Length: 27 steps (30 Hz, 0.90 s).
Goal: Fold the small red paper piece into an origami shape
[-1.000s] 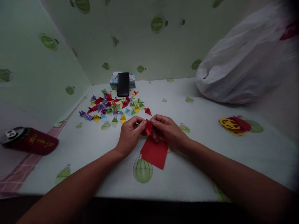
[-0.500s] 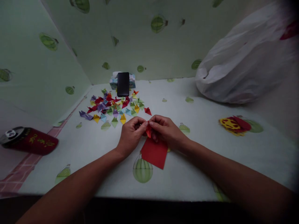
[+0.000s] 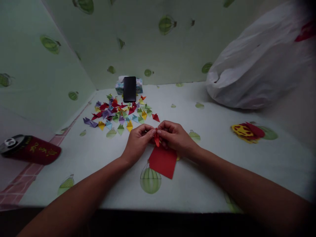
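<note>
I take the small folded red paper (image 3: 157,141) as the middle of the clock, with twelve o'clock toward the back wall. It is pinched between the two hands, above the desk (image 3: 197,194). The left hand (image 3: 138,140), coming from about eight o'clock, and the right hand (image 3: 177,137), coming from about four, both grip it narrowly with thumb and fingers, the thumb tips very close together. Just below, at six o'clock, there lies a flat red sheet (image 3: 163,163), partly covered by the right hand; a little yellow is visible at its edge.

At about ten to eleven o'clock a group of coloured folded papers (image 3: 120,119) is spread, with one red folded piece (image 3: 155,117) apart at twelve. Behind the group, a black phone (image 3: 129,89) leans upright before a tissue box (image 3: 139,86). At nine o'clock is a dark red can (image 3: 41,149); at three, some yellow and red pieces (image 3: 243,131); at two, a big white plastic bag (image 3: 244,72).
</note>
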Each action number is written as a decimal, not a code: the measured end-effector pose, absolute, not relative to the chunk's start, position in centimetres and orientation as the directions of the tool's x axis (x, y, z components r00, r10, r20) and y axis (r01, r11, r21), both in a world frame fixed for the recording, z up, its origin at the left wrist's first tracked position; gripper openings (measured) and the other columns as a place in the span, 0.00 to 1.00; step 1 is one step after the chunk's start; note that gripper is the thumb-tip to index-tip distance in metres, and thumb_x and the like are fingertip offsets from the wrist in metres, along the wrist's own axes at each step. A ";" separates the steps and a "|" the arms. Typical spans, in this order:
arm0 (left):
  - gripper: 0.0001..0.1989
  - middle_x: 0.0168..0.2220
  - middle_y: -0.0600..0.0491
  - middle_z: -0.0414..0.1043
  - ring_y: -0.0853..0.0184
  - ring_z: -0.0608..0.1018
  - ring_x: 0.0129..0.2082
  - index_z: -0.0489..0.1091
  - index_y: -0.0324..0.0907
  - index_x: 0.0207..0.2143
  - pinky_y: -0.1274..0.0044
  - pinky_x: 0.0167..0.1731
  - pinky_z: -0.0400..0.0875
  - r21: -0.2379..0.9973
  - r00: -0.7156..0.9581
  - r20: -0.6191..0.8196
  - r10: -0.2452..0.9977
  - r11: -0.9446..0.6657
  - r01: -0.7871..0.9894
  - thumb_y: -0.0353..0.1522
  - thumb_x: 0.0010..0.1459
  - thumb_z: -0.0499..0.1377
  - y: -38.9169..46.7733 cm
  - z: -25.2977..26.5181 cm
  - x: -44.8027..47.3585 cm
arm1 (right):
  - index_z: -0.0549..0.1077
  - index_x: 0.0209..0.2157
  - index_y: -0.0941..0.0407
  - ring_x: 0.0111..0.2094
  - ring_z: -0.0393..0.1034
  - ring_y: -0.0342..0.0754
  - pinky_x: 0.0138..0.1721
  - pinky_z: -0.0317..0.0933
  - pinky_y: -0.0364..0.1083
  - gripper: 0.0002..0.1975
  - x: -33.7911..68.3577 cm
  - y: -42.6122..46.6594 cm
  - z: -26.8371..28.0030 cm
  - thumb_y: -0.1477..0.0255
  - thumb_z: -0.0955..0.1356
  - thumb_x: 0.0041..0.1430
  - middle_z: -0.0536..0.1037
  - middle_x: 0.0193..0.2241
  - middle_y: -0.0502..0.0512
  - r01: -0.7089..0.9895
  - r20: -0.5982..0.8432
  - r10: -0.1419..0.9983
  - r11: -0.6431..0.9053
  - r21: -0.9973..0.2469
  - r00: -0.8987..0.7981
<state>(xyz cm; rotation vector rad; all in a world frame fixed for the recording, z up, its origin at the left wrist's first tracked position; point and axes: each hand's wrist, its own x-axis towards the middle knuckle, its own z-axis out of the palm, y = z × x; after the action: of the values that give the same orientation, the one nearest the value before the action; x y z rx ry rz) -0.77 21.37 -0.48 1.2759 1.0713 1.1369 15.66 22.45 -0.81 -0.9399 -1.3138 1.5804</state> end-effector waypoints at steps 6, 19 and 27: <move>0.11 0.27 0.54 0.75 0.69 0.76 0.27 0.73 0.39 0.31 0.76 0.32 0.73 0.999 0.166 0.044 0.985 -0.040 -0.030 0.38 0.56 0.65 21.5 -0.3 -0.9 | 0.67 0.28 0.55 0.17 0.62 0.39 0.18 0.59 0.39 0.11 15.8 22.3 -0.2 0.64 0.70 0.59 0.72 0.19 0.46 -0.197 -0.050 0.918 -0.138 -0.971 -0.394; 0.10 0.27 0.54 0.75 0.71 0.75 0.26 0.73 0.39 0.31 0.79 0.29 0.70 0.997 0.172 0.070 0.983 -0.075 0.022 0.38 0.57 0.64 21.5 -0.2 -1.0 | 0.67 0.29 0.55 0.16 0.62 0.38 0.18 0.58 0.38 0.12 16.0 22.4 -0.3 0.65 0.72 0.55 0.74 0.19 0.47 -0.244 -0.093 0.897 -0.216 -0.945 -0.433; 0.10 0.24 0.56 0.73 0.73 0.72 0.23 0.72 0.39 0.30 0.80 0.25 0.67 0.996 0.146 0.070 0.987 -0.076 0.036 0.37 0.56 0.64 21.4 0.3 -0.8 | 0.67 0.28 0.55 0.17 0.62 0.38 0.17 0.58 0.39 0.13 16.0 22.3 -0.1 0.64 0.72 0.55 0.72 0.20 0.45 -0.268 -0.098 0.892 -0.235 -0.934 -0.441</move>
<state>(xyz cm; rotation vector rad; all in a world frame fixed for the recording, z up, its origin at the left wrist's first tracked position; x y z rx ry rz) -0.79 21.40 0.34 1.3588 1.0948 1.1337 15.95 22.34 -0.14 -0.8458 -1.1705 1.7906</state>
